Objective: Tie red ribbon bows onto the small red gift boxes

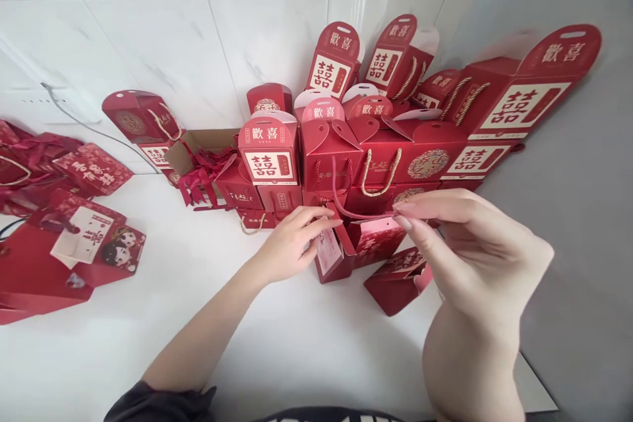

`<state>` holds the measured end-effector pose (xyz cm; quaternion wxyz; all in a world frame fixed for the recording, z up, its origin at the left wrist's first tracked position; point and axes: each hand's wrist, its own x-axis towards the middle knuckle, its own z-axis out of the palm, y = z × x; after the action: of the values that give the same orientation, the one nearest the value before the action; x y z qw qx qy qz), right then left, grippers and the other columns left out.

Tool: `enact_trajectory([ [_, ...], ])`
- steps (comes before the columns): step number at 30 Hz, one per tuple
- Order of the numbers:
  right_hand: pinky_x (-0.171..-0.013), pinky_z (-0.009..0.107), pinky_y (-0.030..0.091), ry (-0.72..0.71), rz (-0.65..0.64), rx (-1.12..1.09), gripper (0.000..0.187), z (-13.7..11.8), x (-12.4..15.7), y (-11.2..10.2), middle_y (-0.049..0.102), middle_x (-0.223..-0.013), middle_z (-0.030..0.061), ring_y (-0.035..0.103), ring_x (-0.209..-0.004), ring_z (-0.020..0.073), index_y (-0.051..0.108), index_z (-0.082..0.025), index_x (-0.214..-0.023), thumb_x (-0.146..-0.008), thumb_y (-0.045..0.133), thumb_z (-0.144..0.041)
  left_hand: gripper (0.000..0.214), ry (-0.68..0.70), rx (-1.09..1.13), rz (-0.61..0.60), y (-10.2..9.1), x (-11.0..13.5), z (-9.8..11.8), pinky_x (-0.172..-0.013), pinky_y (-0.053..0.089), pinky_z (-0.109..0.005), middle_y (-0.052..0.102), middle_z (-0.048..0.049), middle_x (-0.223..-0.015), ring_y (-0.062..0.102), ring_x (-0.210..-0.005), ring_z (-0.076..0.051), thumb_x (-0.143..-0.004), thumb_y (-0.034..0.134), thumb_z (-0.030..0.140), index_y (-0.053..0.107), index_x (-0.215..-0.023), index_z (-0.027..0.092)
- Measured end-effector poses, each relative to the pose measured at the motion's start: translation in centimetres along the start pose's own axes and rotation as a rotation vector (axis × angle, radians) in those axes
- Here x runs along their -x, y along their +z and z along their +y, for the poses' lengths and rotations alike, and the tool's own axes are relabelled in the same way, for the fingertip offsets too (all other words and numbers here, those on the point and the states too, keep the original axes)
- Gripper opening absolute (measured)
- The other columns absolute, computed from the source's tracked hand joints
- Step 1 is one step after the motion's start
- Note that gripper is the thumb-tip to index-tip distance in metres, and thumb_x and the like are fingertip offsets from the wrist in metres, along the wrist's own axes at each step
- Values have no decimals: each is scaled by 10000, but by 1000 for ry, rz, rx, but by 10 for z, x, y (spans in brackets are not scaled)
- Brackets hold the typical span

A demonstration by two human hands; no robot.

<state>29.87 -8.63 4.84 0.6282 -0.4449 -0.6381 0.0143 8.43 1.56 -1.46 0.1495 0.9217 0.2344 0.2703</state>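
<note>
My right hand [475,244] is raised on the right, thumb and fingertips pinching the end of a thin red ribbon [359,215]. The ribbon curves down and left from there, looping up in front of the stacked boxes. My left hand [294,244] grips the upper edge of an open red gift box [373,241], its fingers bent over the flap. A pale label [330,252] shows on that box's near side, partly behind my fingers. Just right of it a smaller red box [395,283] lies tilted on the white table [277,349].
Stacked red gift boxes [270,151] with rope handles stand along the tiled wall [267,46]. A brown carton [210,140] holds dark red ribbons [200,178]. More red bags and boxes [44,277] lie at the left, near a grey cable [84,117]. A grey surface [583,244] bounds the right.
</note>
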Motion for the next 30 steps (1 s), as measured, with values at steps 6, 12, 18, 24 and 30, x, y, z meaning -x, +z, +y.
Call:
enact_trajectory([
  [6, -684, 338, 574, 98, -17, -13, 218, 3, -1, 5, 730, -892, -6, 679, -810, 188, 727, -276, -919, -798, 729, -94, 307, -56, -41, -9, 16, -3, 19, -962, 501, -485, 599, -133, -1262, 546, -1180, -324, -789, 706, 432, 612, -940, 182],
  [12, -680, 292, 611, 207, -62, -130, 129, 8, 5, 14, 751, -912, 13, 729, -827, 189, 709, -232, -919, -816, 734, -159, 65, -189, -89, -67, 8, 6, 26, -826, 538, -379, 603, -107, -1132, 614, -1014, -254, -832, 605, 165, 591, -893, 181],
  [18, -713, 254, 583, 267, -310, -178, 75, 13, 6, 29, 733, -916, 6, 726, -848, 167, 615, -220, -935, -882, 659, -191, 301, -352, -74, -94, -38, 25, -9, -834, 517, -327, 599, -77, -1217, 630, -1043, -222, -859, 524, 122, 547, -1146, 211],
  [24, -767, 259, 511, 134, -671, -62, 122, 14, 7, 46, 690, -961, 11, 656, -873, 149, 604, -211, -963, -921, 555, -108, 214, -361, -69, -134, -55, 34, -26, -660, 495, -272, 706, -44, -974, 668, -796, -208, -827, 624, 286, 644, -1025, 206],
  [30, -701, 245, 478, 128, -822, -40, 124, 15, 16, 61, 668, -883, 7, 622, -771, 141, 603, -203, -925, -920, 548, -93, 236, -493, 84, -181, -56, 29, -24, -560, 463, -240, 717, -5, -923, 636, -656, -155, -867, 586, 373, 623, -1037, 214],
])
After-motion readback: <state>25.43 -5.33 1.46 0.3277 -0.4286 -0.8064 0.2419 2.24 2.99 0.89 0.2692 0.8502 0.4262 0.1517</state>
